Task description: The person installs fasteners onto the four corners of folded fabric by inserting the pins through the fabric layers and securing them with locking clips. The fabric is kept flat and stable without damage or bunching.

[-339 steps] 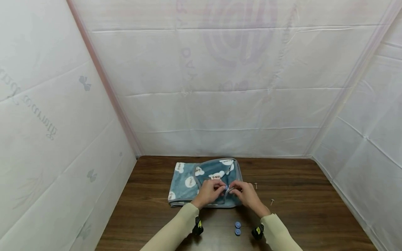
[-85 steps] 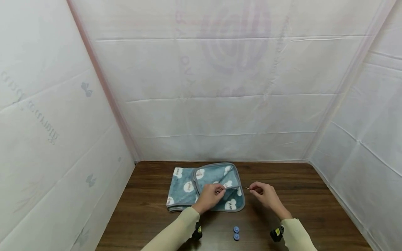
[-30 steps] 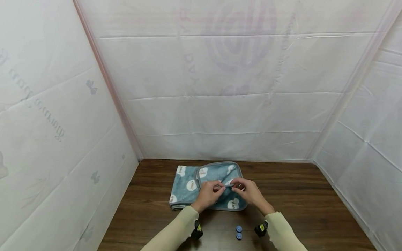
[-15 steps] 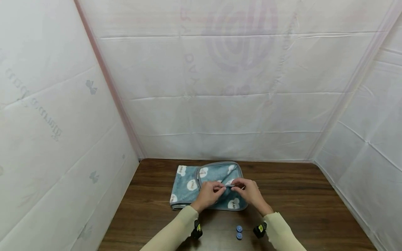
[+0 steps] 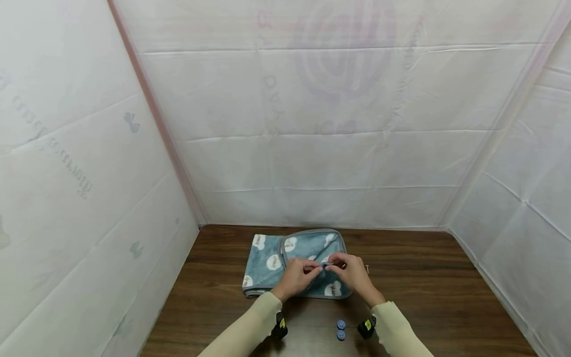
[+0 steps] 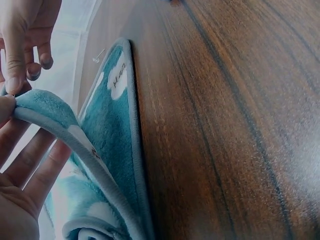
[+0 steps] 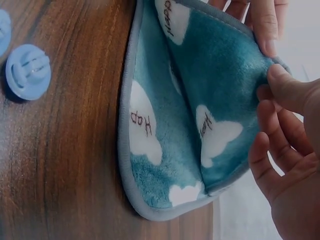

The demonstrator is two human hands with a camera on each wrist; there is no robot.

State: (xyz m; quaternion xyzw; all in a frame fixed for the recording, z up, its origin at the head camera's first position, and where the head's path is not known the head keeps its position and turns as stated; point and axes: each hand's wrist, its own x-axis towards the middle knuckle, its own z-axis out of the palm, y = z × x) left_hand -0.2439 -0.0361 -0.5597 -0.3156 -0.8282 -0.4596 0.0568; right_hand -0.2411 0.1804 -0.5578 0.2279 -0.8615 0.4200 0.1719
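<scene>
A folded teal blanket (image 5: 274, 248) with white printed patches and a grey bound edge lies at the back of the table. My left hand (image 5: 296, 275) pinches its raised top layer at the edge. Facing it, my right hand (image 5: 352, 273) pinches the same edge, fingertips close to the left ones. In the right wrist view the right thumb (image 7: 287, 90) presses on the fleece, and the lifted layer (image 7: 220, 65) stands tented above the lower one. In the left wrist view the grey binding (image 6: 95, 162) arches down from the fingers. Any pin between the fingertips is hidden.
Two blue round clips (image 5: 341, 325) lie in front of the blanket, one seen close in the right wrist view. A thin pale pin (image 6: 99, 56) lies beyond the blanket. White sheeting (image 5: 321, 163) walls the wooden table (image 5: 415, 277) at the back and sides.
Earlier, the fingers held a blue piece at the blanket; later the right hand held a thin pin apart from it. Since then the right hand has moved left to the edge, which now bunches slightly.
</scene>
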